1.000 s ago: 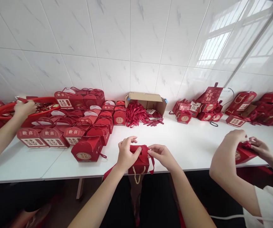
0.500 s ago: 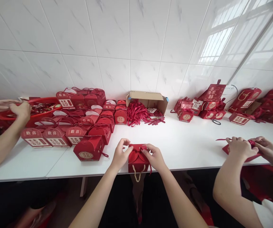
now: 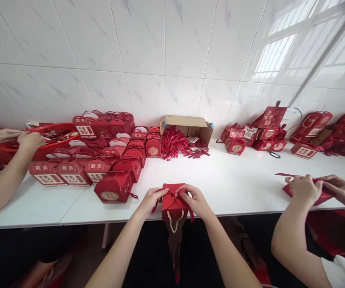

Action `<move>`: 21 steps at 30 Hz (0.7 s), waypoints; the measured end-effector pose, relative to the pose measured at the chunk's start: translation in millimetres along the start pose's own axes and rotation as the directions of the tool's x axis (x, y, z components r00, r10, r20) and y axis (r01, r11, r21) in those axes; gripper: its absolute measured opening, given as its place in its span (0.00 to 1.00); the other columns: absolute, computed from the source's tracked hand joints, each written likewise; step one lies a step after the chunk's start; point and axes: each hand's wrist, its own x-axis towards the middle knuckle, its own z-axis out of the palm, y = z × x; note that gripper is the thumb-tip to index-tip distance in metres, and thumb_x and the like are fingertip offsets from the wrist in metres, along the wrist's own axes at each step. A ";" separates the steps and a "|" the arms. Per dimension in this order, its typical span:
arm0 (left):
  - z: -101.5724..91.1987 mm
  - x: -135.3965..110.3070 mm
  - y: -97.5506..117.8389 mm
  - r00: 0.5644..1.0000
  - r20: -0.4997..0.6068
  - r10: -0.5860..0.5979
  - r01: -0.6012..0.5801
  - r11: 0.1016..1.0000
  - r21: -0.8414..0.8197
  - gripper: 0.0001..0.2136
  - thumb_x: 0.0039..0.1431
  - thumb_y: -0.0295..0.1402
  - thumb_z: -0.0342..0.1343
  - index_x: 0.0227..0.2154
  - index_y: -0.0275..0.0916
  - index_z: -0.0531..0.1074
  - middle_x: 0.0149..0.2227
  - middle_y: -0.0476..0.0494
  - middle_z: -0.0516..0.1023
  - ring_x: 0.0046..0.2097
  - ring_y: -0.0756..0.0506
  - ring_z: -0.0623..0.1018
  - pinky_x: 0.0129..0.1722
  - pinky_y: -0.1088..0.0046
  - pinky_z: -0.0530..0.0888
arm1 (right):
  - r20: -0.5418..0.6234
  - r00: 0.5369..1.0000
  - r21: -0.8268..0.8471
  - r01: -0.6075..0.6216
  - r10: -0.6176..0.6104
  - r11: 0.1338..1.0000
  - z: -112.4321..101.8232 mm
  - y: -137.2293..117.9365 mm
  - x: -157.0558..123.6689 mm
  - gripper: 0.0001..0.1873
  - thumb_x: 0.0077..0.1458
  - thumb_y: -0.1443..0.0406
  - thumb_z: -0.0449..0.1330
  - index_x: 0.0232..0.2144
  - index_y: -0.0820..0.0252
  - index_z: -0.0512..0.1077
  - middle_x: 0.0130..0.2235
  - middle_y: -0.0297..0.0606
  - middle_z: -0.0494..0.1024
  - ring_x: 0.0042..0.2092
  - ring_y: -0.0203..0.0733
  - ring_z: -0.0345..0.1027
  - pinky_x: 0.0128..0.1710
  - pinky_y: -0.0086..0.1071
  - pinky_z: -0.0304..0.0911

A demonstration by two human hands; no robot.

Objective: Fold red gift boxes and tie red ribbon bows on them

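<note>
A small red gift box (image 3: 170,209) with a gold rope handle (image 3: 175,224) stands at the table's front edge, directly before me. Red ribbon (image 3: 174,193) crosses its top, with a tail hanging down the right side. My left hand (image 3: 152,200) pinches the ribbon at the box's upper left. At the upper right, my right hand (image 3: 194,199) is closed on another part of the ribbon, a red bit showing at its fingertips. Whether a knot is formed between them I cannot tell.
Rows of red boxes (image 3: 70,174) fill the left, one box (image 3: 112,188) nearest me. Behind lie loose red ribbons (image 3: 175,142) by a cardboard box (image 3: 187,120). A co-worker's hands (image 3: 307,188) handle a red box at right; another's hand (image 3: 30,142) is above a red basin (image 3: 52,150).
My left hand has drawn left and slightly down, pulling ribbon outward. My right hand's fingers have shifted on the ribbon. The left co-worker's hands have moved a little right.
</note>
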 end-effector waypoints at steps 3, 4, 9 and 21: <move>0.4 -0.2 -1.7 0.999 0.012 -0.040 0.041 0.996 -0.074 0.12 0.46 0.40 0.59 0.22 0.35 0.69 0.23 0.46 0.72 0.27 0.48 0.73 0.29 0.71 0.69 | -0.005 1.000 -0.018 -0.019 0.019 1.000 0.1 4.2 -1.9 0.11 0.58 0.58 0.54 0.30 0.58 0.71 0.32 0.36 0.76 0.36 0.40 0.68 0.41 0.35 0.64; 0.7 -0.2 -2.5 0.999 0.001 -0.041 0.041 0.995 -0.090 0.12 0.46 0.40 0.59 0.22 0.36 0.68 0.23 0.47 0.72 0.26 0.48 0.73 0.29 0.72 0.69 | -0.011 1.000 -0.030 -0.023 0.023 0.999 0.8 5.1 -2.2 0.11 0.58 0.58 0.54 0.30 0.58 0.71 0.32 0.36 0.76 0.36 0.40 0.68 0.41 0.35 0.64; -2.7 -6.5 3.6 0.996 -0.085 0.033 -0.041 0.995 -0.089 0.14 0.45 0.37 0.59 0.16 0.38 0.60 0.18 0.54 0.61 0.24 0.52 0.65 0.26 0.76 0.64 | -0.172 0.982 -0.104 -0.094 0.076 0.990 11.5 1.2 1.2 0.10 0.55 0.61 0.53 0.30 0.59 0.73 0.27 0.35 0.75 0.29 0.38 0.66 0.33 0.32 0.63; 13.9 -2.7 83.2 0.971 0.146 0.190 -0.209 0.969 0.129 0.09 0.51 0.38 0.58 0.28 0.38 0.76 0.22 0.49 0.72 0.27 0.49 0.70 0.30 0.73 0.68 | -0.143 0.989 -0.369 -0.031 -0.024 0.929 20.5 -10.5 5.5 0.10 0.52 0.68 0.54 0.28 0.57 0.76 0.27 0.36 0.77 0.29 0.39 0.66 0.31 0.33 0.61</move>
